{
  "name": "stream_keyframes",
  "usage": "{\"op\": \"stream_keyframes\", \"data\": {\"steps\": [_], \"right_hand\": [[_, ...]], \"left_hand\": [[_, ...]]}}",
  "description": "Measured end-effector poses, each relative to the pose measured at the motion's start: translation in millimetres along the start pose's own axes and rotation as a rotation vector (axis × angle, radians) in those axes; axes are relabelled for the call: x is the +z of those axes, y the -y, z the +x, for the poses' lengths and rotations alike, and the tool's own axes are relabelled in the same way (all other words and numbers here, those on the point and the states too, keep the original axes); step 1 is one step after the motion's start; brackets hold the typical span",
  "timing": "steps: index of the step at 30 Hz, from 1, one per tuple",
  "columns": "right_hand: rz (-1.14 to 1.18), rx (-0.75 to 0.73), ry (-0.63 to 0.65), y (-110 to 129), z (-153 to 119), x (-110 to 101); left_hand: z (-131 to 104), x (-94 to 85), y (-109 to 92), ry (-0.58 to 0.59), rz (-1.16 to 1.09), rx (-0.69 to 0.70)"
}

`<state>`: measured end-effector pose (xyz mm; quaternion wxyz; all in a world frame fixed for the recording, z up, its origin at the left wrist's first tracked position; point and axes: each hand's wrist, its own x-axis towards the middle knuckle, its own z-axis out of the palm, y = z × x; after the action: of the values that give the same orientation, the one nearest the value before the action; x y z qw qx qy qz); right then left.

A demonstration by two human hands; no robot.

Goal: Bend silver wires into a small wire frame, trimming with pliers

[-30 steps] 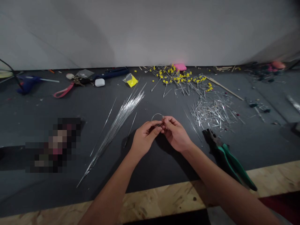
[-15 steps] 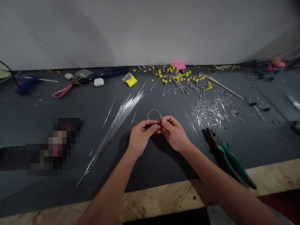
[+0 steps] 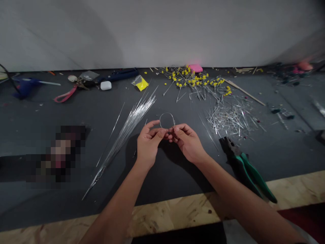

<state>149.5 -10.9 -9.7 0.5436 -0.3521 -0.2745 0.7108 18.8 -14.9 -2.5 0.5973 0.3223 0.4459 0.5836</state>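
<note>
Mid-frame, the wire loop (image 3: 166,113) was pinched by thumb and fingers of the right hand (image 3: 190,144) and, apparently at its lower edge, the left hand (image 3: 147,146). The curve was judged formed, closure at the fingertips unverifiable; the straight wires (image 3: 132,120), left of centre, lay unbent.

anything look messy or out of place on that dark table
Slightly: one thin straight silver wire lies apart, left of the fanned silver wire bundle, and the pile of short silver wire pieces at right sprawls untidily.
</note>
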Motion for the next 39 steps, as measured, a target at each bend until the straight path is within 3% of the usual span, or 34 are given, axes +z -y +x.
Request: {"op": "stream_keyframes", "data": {"steps": [17,26,39], "right_hand": [[-0.073,-0.023,0.017,0.4,-3.1,0.9],[-0.101,-0.074,-0.054,-2.7,-3.3,1.1],[-0.147,-0.148,-0.083,-3.6,-5.2,3.1]], "left_hand": [[2.4,1.8,0.2,-0.039,-0.087,0.02],[0.3,1.6,1.5,-0.026,0.0,0.1],[-0.7,3.1,0.0,-0.048,-0.003,0.09]]}}
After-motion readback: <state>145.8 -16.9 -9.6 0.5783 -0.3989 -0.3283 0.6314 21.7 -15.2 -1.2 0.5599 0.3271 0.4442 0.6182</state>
